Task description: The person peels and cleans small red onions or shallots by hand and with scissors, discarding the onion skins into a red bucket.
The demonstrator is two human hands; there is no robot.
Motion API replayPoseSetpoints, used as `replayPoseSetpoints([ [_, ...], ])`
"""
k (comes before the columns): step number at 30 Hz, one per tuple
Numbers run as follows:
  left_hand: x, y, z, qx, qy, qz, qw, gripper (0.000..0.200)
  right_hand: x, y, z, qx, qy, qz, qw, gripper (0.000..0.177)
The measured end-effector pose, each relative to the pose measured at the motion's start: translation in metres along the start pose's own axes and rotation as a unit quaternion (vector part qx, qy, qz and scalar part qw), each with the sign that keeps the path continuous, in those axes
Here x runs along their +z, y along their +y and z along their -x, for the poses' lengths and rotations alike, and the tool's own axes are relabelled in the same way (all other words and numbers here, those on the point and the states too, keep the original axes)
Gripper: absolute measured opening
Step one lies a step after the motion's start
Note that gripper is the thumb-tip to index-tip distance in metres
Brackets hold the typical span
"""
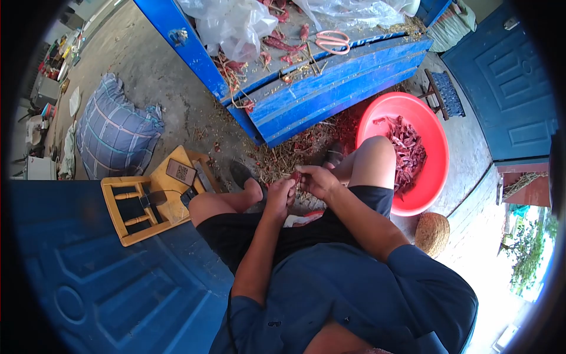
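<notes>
Between my knees, my left hand [280, 197] and my right hand [318, 181] come together around a dried red chili pepper [296, 176]. Fingers of both hands are closed on it, and they cover part of it. To the right of my leg stands a large pink-red basin [433, 177] with a heap of dried red chilies [407, 147] inside. Stems and bits of chili [277, 159] litter the floor below my hands. Something whitish and red shows partly under my hands, but I cannot make out what it is.
Ahead is a blue metal truck-like bed [342, 85] bearing plastic bags [236, 29], loose chilies and pink-handled scissors [333, 42]. At left, a wooden chair [127, 230] carries a phone [180, 171]; a checked cloth sack [115, 133] lies beyond. A small stool [446, 94] and a woven round object [432, 234] are at right.
</notes>
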State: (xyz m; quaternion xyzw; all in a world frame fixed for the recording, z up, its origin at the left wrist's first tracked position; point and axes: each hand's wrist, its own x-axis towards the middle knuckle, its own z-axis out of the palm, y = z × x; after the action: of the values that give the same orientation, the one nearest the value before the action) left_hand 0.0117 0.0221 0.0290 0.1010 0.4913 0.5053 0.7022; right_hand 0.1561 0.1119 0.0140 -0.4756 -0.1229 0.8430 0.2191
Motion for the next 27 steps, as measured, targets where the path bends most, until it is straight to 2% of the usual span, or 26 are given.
replayPoseSetpoints([
  [1,-0.003,-0.001,0.0,0.0,-0.007,0.002,1.0,0.011,-0.006,0.008,-0.003,0.02,-0.009,-0.03,0.999,0.007],
  [3,-0.008,-0.004,-0.002,-0.005,-0.015,0.003,1.0,0.014,0.0,0.006,0.002,-0.022,0.003,0.0,1.0,0.008],
  [5,-0.015,-0.011,0.002,-0.018,-0.009,0.007,1.0,0.014,0.002,0.002,0.004,-0.106,0.001,0.17,0.98,0.016],
  [6,-0.017,-0.012,0.002,-0.026,-0.008,0.012,1.0,0.013,0.009,-0.007,0.012,-0.096,0.002,0.171,0.981,0.016],
  [7,-0.017,-0.013,0.001,-0.033,-0.008,0.016,0.999,0.012,0.018,-0.021,0.023,-0.147,0.012,0.35,0.925,0.017],
  [8,-0.017,-0.013,0.002,-0.036,-0.006,0.016,0.999,0.01,0.021,-0.026,0.027,-0.193,0.021,0.513,0.836,0.018],
  [9,-0.017,-0.014,0.001,-0.04,-0.005,0.019,0.999,0.01,0.017,-0.031,0.021,-0.188,0.021,0.514,0.836,0.018],
  [12,-0.015,-0.017,-0.004,-0.046,-0.019,0.036,0.998,0.009,0.016,-0.048,0.013,-0.302,-0.062,0.684,0.661,0.018],
  [13,-0.014,-0.016,-0.006,-0.05,-0.019,0.038,0.998,0.009,0.027,-0.056,0.02,-0.299,-0.061,0.685,0.662,0.018],
  [15,-0.012,-0.02,-0.008,-0.052,-0.02,0.026,0.998,0.005,0.047,-0.063,0.026,-0.334,-0.138,0.823,0.439,0.017],
  [16,-0.009,-0.024,-0.011,-0.049,-0.004,0.029,0.998,0.004,0.055,-0.062,0.019,-0.324,-0.198,0.857,0.349,0.018],
  [17,-0.008,-0.026,-0.011,-0.054,-0.006,0.03,0.998,0.004,0.058,-0.063,0.016,-0.319,-0.196,0.858,0.351,0.018],
  [19,-0.005,-0.017,-0.011,-0.043,-0.002,0.011,0.999,0.01,0.074,-0.078,0.02,-0.3,-0.312,0.863,0.26,0.019],
  [21,-0.005,-0.014,-0.007,-0.035,-0.011,0.007,0.999,0.007,0.078,-0.084,0.02,-0.296,-0.331,0.857,0.261,0.016],
  [23,-0.01,-0.012,-0.003,-0.029,-0.021,0.028,0.999,0.004,0.067,-0.083,0.009,-0.266,-0.333,0.803,0.417,0.014],
  [24,-0.012,-0.005,-0.002,-0.026,-0.02,0.033,0.999,0.004,0.06,-0.082,0.007,-0.264,-0.335,0.805,0.412,0.014],
  [25,-0.016,0.006,-0.001,-0.001,-0.028,0.051,0.998,0.008,0.054,-0.079,0.007,-0.199,-0.273,0.698,0.632,0.014],
  [26,-0.017,0.014,0.0,0.026,-0.035,0.07,0.997,0.013,0.048,-0.075,0.005,-0.121,-0.192,0.545,0.808,0.015],
  [27,-0.018,0.018,-0.003,0.033,-0.033,0.075,0.996,0.013,0.044,-0.067,0.001,-0.12,-0.196,0.55,0.803,0.015],
])
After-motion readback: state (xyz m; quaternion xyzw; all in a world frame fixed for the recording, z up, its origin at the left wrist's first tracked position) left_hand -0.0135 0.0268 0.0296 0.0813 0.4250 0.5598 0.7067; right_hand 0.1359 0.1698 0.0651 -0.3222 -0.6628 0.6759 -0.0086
